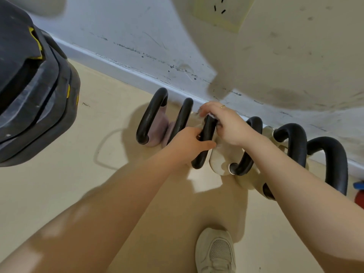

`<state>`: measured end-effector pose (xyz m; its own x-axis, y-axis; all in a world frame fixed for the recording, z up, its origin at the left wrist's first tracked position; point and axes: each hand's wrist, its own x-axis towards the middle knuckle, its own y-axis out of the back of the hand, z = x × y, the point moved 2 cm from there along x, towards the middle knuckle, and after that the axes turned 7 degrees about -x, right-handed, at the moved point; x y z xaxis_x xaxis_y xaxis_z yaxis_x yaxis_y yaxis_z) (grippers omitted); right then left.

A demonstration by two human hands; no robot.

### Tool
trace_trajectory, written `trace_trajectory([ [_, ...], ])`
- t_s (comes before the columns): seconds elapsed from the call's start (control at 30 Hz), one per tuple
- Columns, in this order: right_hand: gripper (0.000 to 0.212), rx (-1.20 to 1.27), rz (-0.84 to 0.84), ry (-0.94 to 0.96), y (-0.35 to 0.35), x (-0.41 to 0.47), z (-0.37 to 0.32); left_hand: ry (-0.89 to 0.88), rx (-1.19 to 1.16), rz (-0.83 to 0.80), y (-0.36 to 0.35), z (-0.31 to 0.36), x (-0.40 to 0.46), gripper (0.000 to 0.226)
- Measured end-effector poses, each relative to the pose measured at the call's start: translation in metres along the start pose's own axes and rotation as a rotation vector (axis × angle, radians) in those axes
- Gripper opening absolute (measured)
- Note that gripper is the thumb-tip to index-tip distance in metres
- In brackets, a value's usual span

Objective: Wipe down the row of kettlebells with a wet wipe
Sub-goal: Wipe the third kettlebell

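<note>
The row of kettlebells (244,146) is standing along the wall's foot; the left hand (188,142) is curling round one black handle (204,141); the right hand (224,125) is gripping its top, pressing a barely visible wet wipe (211,115) there.

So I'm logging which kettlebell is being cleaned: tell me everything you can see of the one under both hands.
The third kettlebell from the left stands on the floor by the wall. Its body looks cream and scuffed; its handle is a thick black loop. The left hand grips the handle's near side; the right hand wraps its top, with a white wipe barely showing underneath.
</note>
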<state>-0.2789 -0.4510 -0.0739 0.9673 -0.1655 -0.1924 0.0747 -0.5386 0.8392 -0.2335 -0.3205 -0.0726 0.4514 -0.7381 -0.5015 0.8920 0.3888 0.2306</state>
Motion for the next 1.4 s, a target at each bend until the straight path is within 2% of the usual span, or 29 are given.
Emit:
trace_trajectory([
  [0.1,0.056,-0.12,-0.099,0.085,-0.004,-0.01,-0.003,-0.059,0.038,-0.027,-0.009,0.008,0.005,0.011],
  [0.17,0.056,-0.001,-0.126,0.03,0.003,-0.015,0.002,-0.042,-0.002,-0.044,-0.013,0.004,0.004,0.014],
  [0.23,0.049,0.182,-0.041,-0.072,0.009,-0.014,0.007,-0.012,-0.095,-0.073,-0.012,-0.005,0.003,0.02],
  [0.3,0.05,0.207,0.037,-0.155,0.006,-0.011,0.006,-0.011,-0.217,-0.128,-0.008,-0.012,-0.006,0.022],
  [0.4,0.054,-0.199,0.012,-0.021,-0.014,-0.012,-0.007,0.013,-0.426,-0.23,-0.004,-0.021,-0.009,0.031],
  [0.47,0.053,-0.347,-0.024,0.037,-0.015,-0.017,-0.012,0.058,-0.586,-0.246,-0.005,-0.026,-0.009,0.036],
  [0.53,0.043,-0.25,0.058,0.002,-0.008,-0.022,-0.015,0.163,-0.761,-0.192,-0.006,-0.035,-0.005,0.038],
  [0.6,0.037,-0.127,0.264,-0.084,-0.008,-0.029,-0.022,0.152,-0.833,-0.17,-0.004,-0.037,-0.006,0.022],
  [0.67,0.035,-0.183,0.408,-0.118,-0.021,-0.039,-0.035,0.137,-0.92,-0.191,0.002,-0.034,-0.007,0.023],
  [0.73,0.039,-0.154,0.467,-0.122,-0.036,-0.047,-0.046,0.086,-0.895,-0.18,0.007,-0.031,-0.005,0.033],
  [0.8,0.042,-0.002,0.563,-0.188,-0.041,-0.047,-0.052,0.079,-0.819,-0.172,0.006,-0.031,-0.002,0.042],
  [0.87,0.049,0.093,0.618,-0.383,-0.036,-0.039,-0.051,0.074,-0.732,-0.155,0.002,-0.03,-0.002,0.036],
  [0.93,0.057,0.273,0.56,-0.634,-0.033,-0.028,-0.046,0.09,-0.726,-0.124,-0.002,-0.028,-0.002,0.028],
  [1.0,0.047,0.513,0.556,-0.749,-0.036,-0.024,-0.041,0.123,-0.747,-0.055,-0.002,-0.024,-0.005,0.028],
  [1.07,0.036,0.629,0.561,-0.79,-0.043,-0.029,-0.043,0.087,-0.68,-0.036,-0.004,-0.024,-0.004,0.03],
  [1.17,0.045,0.783,0.509,-0.858,-0.053,-0.04,-0.048,0.002,-0.401,-0.063,-0.004,-0.028,-0.003,0.024],
  [1.2,0.049,0.847,0.556,-0.871,-0.053,-0.04,-0.045,-0.007,-0.348,-0.081,-0.003,-0.027,-0.004,0.019],
  [1.27,0.038,0.904,0.666,-0.889,-0.043,-0.035,-0.041,-0.003,-0.351,-0.106,-0.002,-0.027,-0.006,0.012],
  [1.33,0.011,0.863,0.727,-0.921,-0.038,-0.025,-0.039,0.007,-0.368,-0.072,-0.002,-0.026,-0.011,0.017],
  [1.37,0.009,0.877,0.739,-0.947,-0.039,-0.023,-0.039,0.005,-0.357,-0.042,-0.003,-0.026,-0.013,0.024],
  [1.4,0.019,0.905,0.718,-0.991,-0.043,-0.022,-0.042,-0.009,-0.349,-0.017,-0.005,-0.026,-0.014,0.03],
])
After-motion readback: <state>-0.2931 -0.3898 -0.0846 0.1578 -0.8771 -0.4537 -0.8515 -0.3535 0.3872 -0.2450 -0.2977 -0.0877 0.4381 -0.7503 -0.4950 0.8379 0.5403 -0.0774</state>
